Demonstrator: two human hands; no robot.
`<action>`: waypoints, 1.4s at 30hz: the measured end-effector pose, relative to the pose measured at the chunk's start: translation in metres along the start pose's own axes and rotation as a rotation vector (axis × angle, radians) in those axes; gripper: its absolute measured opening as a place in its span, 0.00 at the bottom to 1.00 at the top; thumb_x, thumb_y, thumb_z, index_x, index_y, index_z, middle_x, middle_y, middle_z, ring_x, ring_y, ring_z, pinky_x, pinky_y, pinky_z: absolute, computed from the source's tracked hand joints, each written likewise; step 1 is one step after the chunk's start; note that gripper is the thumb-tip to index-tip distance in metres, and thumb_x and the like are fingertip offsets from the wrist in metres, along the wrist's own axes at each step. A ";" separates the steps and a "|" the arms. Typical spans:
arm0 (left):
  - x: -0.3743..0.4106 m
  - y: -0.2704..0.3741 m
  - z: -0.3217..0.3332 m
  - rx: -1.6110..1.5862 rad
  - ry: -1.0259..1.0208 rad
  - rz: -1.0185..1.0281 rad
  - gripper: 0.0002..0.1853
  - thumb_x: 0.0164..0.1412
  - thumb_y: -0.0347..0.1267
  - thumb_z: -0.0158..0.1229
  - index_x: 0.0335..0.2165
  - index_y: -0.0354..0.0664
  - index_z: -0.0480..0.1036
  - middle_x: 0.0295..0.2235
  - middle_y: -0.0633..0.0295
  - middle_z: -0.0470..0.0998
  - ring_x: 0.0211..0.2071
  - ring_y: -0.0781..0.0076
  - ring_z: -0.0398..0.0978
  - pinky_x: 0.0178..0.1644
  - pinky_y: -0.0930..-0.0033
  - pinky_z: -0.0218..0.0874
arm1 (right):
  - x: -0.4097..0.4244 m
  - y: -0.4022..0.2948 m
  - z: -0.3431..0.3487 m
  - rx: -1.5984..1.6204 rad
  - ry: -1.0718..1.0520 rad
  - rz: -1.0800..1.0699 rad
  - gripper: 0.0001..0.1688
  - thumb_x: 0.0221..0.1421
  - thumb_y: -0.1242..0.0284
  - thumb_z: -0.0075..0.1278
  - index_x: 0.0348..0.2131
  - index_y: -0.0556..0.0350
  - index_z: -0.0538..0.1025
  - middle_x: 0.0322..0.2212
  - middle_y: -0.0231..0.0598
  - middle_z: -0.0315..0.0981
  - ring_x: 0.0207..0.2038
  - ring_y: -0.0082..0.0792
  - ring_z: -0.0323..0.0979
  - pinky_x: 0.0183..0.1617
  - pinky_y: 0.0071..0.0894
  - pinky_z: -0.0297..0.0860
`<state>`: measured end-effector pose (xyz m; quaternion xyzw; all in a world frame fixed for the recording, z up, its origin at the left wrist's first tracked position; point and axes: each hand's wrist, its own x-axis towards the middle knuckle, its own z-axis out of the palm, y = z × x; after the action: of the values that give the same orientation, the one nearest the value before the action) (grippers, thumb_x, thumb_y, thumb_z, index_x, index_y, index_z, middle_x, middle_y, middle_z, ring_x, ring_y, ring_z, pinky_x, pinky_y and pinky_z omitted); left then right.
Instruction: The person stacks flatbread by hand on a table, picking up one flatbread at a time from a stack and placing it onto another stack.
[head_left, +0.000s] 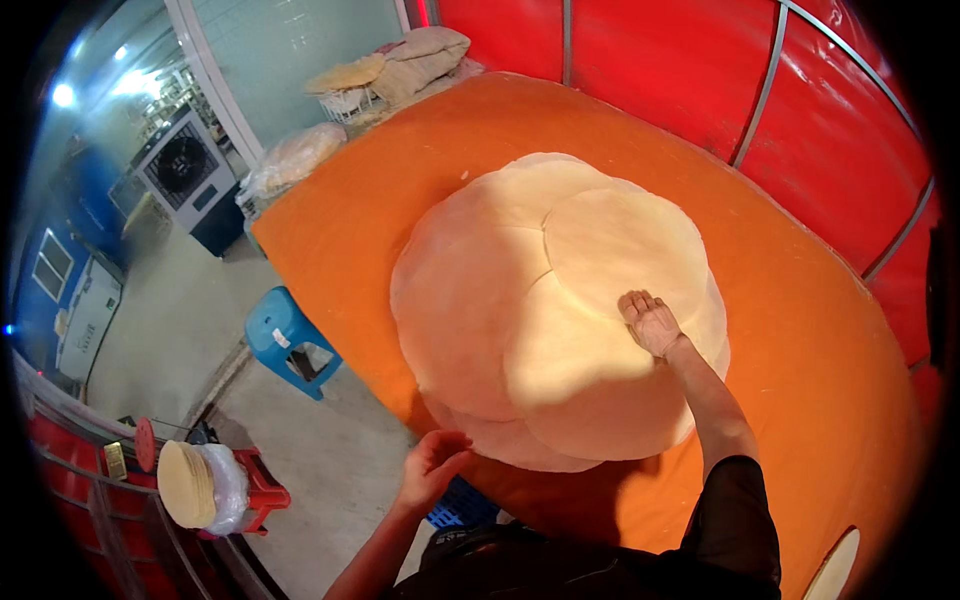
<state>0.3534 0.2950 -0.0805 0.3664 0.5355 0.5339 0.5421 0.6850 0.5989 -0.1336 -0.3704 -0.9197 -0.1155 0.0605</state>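
Note:
Thin round flatbread or dough sheets (465, 300) lie overlapped in a broad, flower-like pile on an orange-covered table (795, 420). My right hand (651, 324) is over the pile's right side, at the lower edge of one top round (626, 247). Its palm shows, its fingers lie close together, and nothing is in it. I cannot tell whether it touches the sheets. My left hand (439, 459) is at the pile's near left edge, fingers curved and thumb apart. Nothing shows in its grasp; whether its fingertips touch the edge is unclear.
A blue plastic stool (289, 330) stands by the table's left edge. Stacked rounds (185, 484) and clear plastic sit on a red stool (262, 491). A blue crate (461, 506) is below me. An air cooler (187, 176) and a plastic-wrapped bundle (296, 161) are farther left. Red panels (660, 75) line the back.

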 end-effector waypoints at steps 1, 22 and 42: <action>0.013 -0.005 0.005 0.022 0.006 -0.017 0.14 0.50 0.22 0.52 0.39 0.34 0.65 0.36 0.61 0.71 0.39 0.74 0.68 0.43 0.74 0.60 | 0.002 0.003 -0.001 -0.018 0.019 -0.018 0.23 0.50 0.69 0.40 0.46 0.60 0.62 0.43 0.50 0.61 0.47 0.48 0.60 0.46 0.41 0.61; 0.183 -0.071 0.028 -0.006 -0.212 -0.203 0.13 0.58 0.36 0.47 0.37 0.36 0.67 0.26 0.63 0.73 0.23 0.76 0.71 0.27 0.74 0.64 | -0.041 -0.204 -0.056 0.076 -0.072 0.391 0.29 0.44 0.77 0.39 0.49 0.59 0.60 0.49 0.49 0.58 0.51 0.48 0.56 0.52 0.46 0.55; 0.252 -0.017 -0.034 0.667 0.037 0.589 0.25 0.37 0.30 0.62 0.37 0.34 0.63 0.36 0.56 0.66 0.41 0.60 0.63 0.45 0.63 0.56 | 0.007 -0.107 -0.206 0.226 -0.260 0.735 0.30 0.37 0.85 0.38 0.46 0.57 0.66 0.21 0.46 0.71 0.20 0.40 0.69 0.25 0.30 0.66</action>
<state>0.2876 0.5306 -0.1501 0.6486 0.5608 0.4702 0.2092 0.6111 0.4762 0.0489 -0.6769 -0.7330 0.0632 0.0213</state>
